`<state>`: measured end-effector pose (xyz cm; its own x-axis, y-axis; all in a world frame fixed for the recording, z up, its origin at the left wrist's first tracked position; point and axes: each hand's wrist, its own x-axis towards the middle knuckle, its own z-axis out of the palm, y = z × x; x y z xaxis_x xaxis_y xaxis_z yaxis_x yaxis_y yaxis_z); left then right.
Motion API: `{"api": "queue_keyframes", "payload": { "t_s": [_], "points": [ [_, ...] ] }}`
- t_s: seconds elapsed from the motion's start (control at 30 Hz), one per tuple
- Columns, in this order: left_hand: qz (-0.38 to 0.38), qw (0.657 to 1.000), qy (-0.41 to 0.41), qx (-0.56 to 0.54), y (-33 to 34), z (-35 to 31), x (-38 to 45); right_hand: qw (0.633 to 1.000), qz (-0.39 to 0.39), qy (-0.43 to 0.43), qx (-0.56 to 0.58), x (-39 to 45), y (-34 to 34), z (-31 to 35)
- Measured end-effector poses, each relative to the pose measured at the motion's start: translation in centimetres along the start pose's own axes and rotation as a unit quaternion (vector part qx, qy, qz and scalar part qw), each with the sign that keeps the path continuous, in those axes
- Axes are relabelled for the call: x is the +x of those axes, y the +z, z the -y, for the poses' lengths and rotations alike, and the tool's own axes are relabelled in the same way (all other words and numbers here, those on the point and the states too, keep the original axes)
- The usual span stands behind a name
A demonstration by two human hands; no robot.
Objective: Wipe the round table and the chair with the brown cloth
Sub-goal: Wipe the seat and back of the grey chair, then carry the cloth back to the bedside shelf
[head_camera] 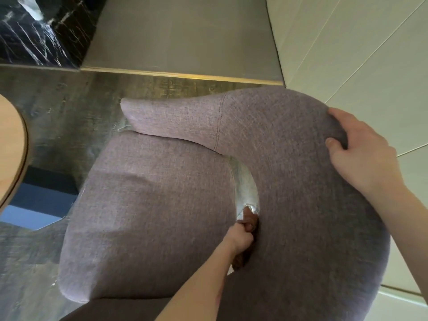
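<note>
My left hand is pushed down into the narrow gap between the seat and the curved backrest of the chair, fingers curled tight round the brown cloth. Most of the cloth is out of sight: I can see only a bunched bit above my knuckles and another dark fold below my wrist, the rest buried in the gap or under my hand. The pale shiny strip in the gap above the cloth is hard to read; it may be floor or part of the frame showing through.

My right hand rests on top of the backrest, fingers spread and relaxed over the padded edge, thumb against the fabric, holding nothing.

The round table is cut off at the left border; only a curved slice of its light wooden top and rim shows. The chair's near edge runs off the bottom of the view, and its legs are hidden beneath the seat. Behind it lie a dark wood floor and a grey step.
</note>
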<state>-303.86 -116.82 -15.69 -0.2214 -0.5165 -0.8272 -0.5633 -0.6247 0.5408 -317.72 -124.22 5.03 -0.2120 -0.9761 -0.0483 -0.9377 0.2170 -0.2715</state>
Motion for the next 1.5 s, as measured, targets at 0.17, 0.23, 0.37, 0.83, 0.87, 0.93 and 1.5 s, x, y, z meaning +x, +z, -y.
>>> {"api": "queue_keyframes", "payload": {
  "t_s": [0.17, 0.23, 0.37, 0.83, 0.87, 0.93, 1.5],
  "points": [
    [-0.089, 0.991, 0.065, -0.081, -3.0, -2.9, -2.1, 1.0, 0.0, -0.003, -0.006, -0.5, -0.3, 0.4],
    [-0.133, 0.976, 0.098, -0.143, -4.8, -4.9, -3.2, 1.0, 0.003, 0.007, -0.007, -0.7, -0.4, 0.5],
    [-0.196, 0.928, 0.157, -0.275, -8.3, -7.5, -6.0, 1.0, -0.005, 0.0, -0.011, -0.8, -0.2, 0.2],
    [0.012, 0.794, 0.229, -0.564, -10.8, -12.3, -15.4, 0.968, -0.107, 0.054, 0.219, -3.1, -0.6, 1.5],
    [0.026, 0.79, 0.227, -0.569, -11.0, -12.7, -16.3, 0.94, -0.085, 0.09, 0.318, -3.5, -1.2, 2.5],
    [0.05, 0.785, 0.238, -0.57, -11.7, -13.8, -18.4, 0.835, 0.053, 0.149, 0.527, -4.3, -3.3, 4.8],
    [0.148, 0.803, 0.395, -0.421, -19.1, -20.5, -46.6, 0.679, 0.015, 0.015, 0.734, -11.3, -27.7, 16.1]
  ]
}}
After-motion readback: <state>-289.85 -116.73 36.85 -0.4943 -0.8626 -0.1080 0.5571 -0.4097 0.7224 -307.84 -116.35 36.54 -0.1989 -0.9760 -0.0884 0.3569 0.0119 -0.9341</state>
